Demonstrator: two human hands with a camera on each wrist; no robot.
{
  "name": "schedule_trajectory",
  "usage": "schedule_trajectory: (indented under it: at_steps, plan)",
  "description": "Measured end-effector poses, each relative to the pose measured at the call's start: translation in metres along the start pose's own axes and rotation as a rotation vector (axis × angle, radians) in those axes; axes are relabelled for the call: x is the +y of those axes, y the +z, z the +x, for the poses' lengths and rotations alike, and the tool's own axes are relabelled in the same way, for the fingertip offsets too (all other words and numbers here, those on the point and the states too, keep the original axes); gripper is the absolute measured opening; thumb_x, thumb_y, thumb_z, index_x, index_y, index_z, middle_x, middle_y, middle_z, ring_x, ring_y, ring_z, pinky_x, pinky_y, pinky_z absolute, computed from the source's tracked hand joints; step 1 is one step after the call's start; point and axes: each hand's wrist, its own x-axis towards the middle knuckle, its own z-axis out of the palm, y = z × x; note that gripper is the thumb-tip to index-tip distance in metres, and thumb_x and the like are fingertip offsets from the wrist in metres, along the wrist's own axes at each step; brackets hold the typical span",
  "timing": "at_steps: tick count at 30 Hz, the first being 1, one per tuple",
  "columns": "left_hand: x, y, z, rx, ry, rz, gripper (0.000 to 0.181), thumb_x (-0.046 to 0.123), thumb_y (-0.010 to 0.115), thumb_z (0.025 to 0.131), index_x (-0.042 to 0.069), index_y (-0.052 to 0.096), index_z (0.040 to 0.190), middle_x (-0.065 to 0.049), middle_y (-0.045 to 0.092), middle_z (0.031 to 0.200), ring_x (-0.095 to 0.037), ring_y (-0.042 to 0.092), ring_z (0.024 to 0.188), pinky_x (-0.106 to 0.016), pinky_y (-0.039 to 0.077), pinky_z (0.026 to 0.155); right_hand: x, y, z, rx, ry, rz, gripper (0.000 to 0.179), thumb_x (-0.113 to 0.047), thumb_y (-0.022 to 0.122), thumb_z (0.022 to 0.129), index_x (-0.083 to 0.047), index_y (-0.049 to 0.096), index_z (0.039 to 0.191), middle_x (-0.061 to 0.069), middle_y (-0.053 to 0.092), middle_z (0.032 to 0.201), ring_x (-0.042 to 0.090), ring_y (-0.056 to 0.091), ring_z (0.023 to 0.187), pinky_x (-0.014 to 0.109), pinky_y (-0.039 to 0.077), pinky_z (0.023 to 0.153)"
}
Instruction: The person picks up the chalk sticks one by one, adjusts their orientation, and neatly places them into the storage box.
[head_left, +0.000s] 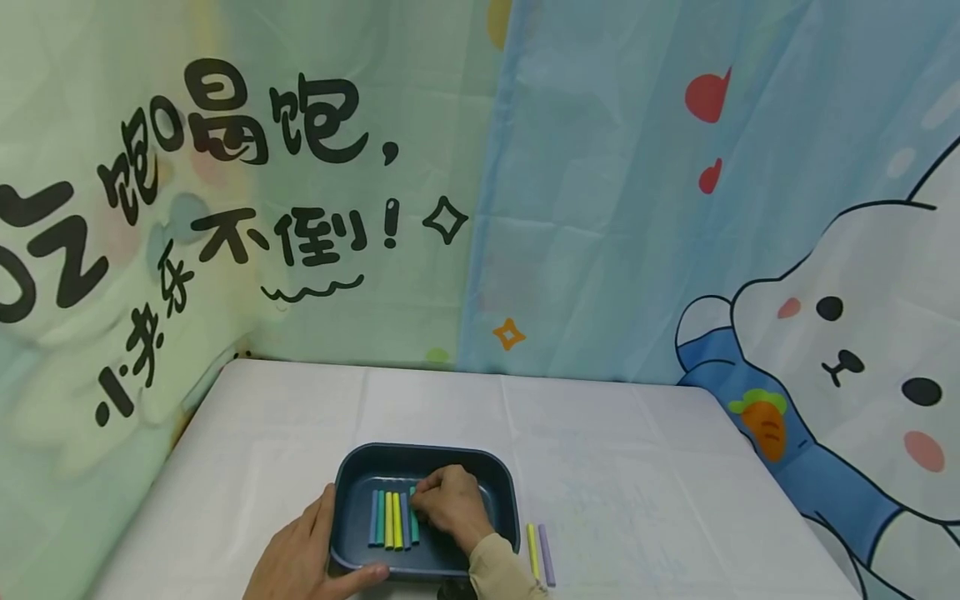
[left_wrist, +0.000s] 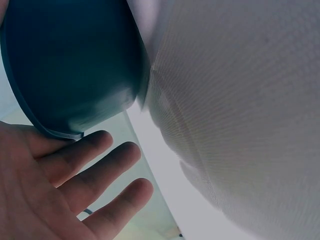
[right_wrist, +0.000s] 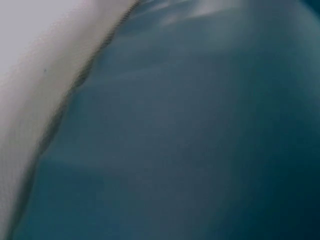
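In the head view a dark blue tray stands on the white-covered table. Inside it, slim coloured sticks lie side by side in a row: a blue stick at the left, then green, yellow and blue ones. At the row's right end my right hand pinches the upper part of a green stick. My left hand rests against the tray's left side, thumb along the front rim. The left wrist view shows this hand's fingers spread and fairly straight beside the tray wall.
Right of the tray, a yellow stick and a purple stick lie on the white table cover. A printed curtain hangs behind the table. The right wrist view is mostly blurred blue tray surface beside a pale sleeve.
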Motion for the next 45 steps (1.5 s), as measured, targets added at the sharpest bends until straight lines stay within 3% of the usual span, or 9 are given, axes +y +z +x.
schedule_trajectory:
  at_steps: [13,28,45]
  plan:
    - [-0.001,-0.002,0.0,0.02,0.025,-0.007,0.127,0.084,0.065,0.073,-0.009,0.033,0.153,-0.025,0.053,0.141,-0.036,0.062,0.116,-0.049,0.054,0.091,-0.002,0.002,0.001,-0.002,0.006,-0.051,0.008,-0.005,0.08,0.079,-0.005,0.073,0.077,-0.001,0.065,0.064,0.01,0.061,0.056,0.027,0.052,0.052]
    - [0.001,0.0,0.0,-0.032,-0.039,0.006,0.131,0.087,0.063,0.071,-0.01,0.031,0.153,-0.028,0.052,0.14,-0.039,0.062,0.114,-0.055,0.053,0.092,-0.003,-0.003,-0.002,-0.003,0.013,-0.042,0.011,-0.014,0.081,0.08,-0.006,0.074,0.08,-0.001,0.065,0.063,0.012,0.061,0.059,0.028,0.051,0.055]
    - [0.001,0.0,0.001,-0.042,-0.061,0.018,0.132,0.088,0.062,0.07,-0.009,0.031,0.153,-0.028,0.051,0.141,-0.04,0.061,0.114,-0.057,0.052,0.092,-0.008,-0.017,-0.011,0.011,0.016,-0.001,0.013,-0.018,0.078,0.081,-0.007,0.076,0.086,-0.001,0.067,0.069,0.012,0.062,0.06,0.029,0.052,0.054]
